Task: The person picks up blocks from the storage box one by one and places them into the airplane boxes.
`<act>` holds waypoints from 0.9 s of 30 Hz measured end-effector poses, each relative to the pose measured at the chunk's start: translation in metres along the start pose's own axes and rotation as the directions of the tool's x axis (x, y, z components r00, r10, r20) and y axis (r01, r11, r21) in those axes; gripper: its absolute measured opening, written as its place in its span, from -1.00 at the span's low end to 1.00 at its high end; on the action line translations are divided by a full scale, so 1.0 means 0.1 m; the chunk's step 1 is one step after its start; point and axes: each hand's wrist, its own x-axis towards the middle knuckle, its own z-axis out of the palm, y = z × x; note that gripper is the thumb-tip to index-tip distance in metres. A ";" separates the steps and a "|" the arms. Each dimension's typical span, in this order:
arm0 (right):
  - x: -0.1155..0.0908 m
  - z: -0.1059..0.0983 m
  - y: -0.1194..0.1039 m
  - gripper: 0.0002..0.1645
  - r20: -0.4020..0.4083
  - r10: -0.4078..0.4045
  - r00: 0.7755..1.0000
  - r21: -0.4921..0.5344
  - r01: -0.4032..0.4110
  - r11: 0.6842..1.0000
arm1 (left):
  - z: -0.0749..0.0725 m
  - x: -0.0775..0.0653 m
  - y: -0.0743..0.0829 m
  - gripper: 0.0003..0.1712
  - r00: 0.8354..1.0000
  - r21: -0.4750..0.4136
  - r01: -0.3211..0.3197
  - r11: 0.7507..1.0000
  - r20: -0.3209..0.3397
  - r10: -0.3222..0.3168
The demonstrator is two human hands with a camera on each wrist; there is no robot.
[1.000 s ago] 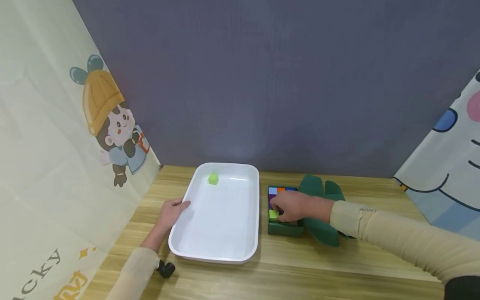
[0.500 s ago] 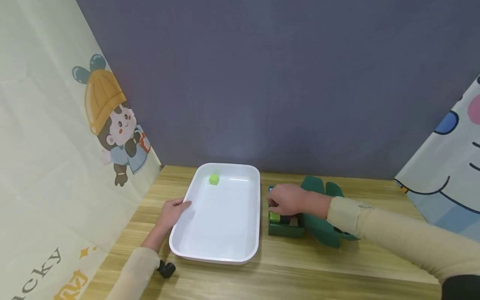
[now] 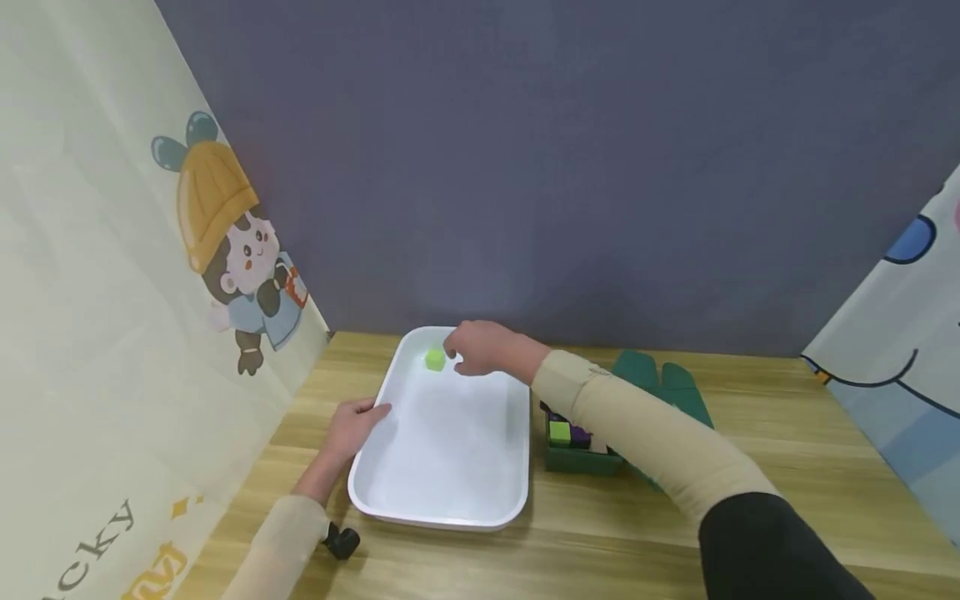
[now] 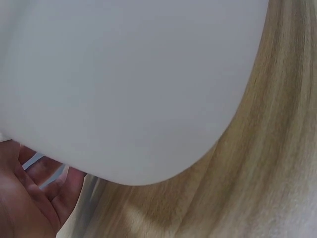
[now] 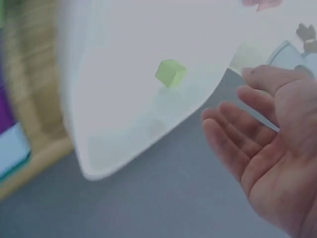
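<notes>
A white tray [image 3: 442,450] lies on the table, and one light green cube [image 3: 435,360] sits near its far left corner. My left hand [image 3: 352,427] grips the tray's left rim, thumb over the top; the left wrist view shows its fingers under the edge. My right hand [image 3: 480,346] is above the tray's far end, just right of the cube and apart from it. In the right wrist view its fingers [image 5: 225,144] are loosely bent with nothing visible between them. A dark green box [image 3: 582,462] holds a green cube [image 3: 559,433] and a purple cube [image 3: 580,437]; my right forearm hides part of it.
Green flaps [image 3: 686,392] stand out on the box's right side. A grey panel [image 3: 525,167] rises behind the wooden table [image 3: 795,467]. Printed cloths hang left and right. A small black object [image 3: 342,542] is at the left wrist.
My right hand has left the box and moved left and away over the tray, close to the green cube. My left hand stays on the rim.
</notes>
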 end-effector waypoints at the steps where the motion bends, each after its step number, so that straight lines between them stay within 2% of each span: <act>1: 0.10 0.03 -0.01 -0.70 0.015 0.016 1.000 0.026 -0.016 1.000 | 0.00 -0.01 -0.01 -0.49 1.000 -0.003 0.003 1.000 -0.002 -0.003; 7: 0.56 0.28 -0.08 -0.59 0.047 0.094 0.994 0.162 -0.101 0.982 | 0.00 -0.06 -0.04 -0.51 1.000 -0.028 0.008 1.000 -0.015 -0.009; 10: 0.71 0.38 -0.09 -0.54 0.059 0.146 0.987 0.180 -0.155 0.971 | 0.01 -0.06 -0.04 -0.53 1.000 -0.033 0.000 0.999 -0.015 0.000; 15: 0.91 0.48 -0.04 -0.52 0.059 0.236 0.970 0.180 -0.243 0.953 | 0.01 0.00 0.00 -0.52 1.000 -0.030 -0.012 0.999 -0.007 0.012; 20: 1.08 0.62 0.03 -0.65 -0.019 0.286 0.958 0.196 -0.277 0.941 | -0.01 0.02 0.04 -0.52 0.999 -0.008 -0.025 1.000 -0.042 0.024; 23: 1.15 0.74 0.08 -0.69 -0.050 0.323 0.945 0.218 -0.306 0.927 | 0.00 0.02 0.03 -0.52 0.999 -0.011 -0.019 1.000 -0.031 0.019; 27: 1.20 0.84 0.09 -0.62 -0.057 0.348 0.936 0.220 -0.328 0.919 | -0.01 0.02 0.01 -0.51 1.000 -0.018 -0.015 1.000 0.003 0.015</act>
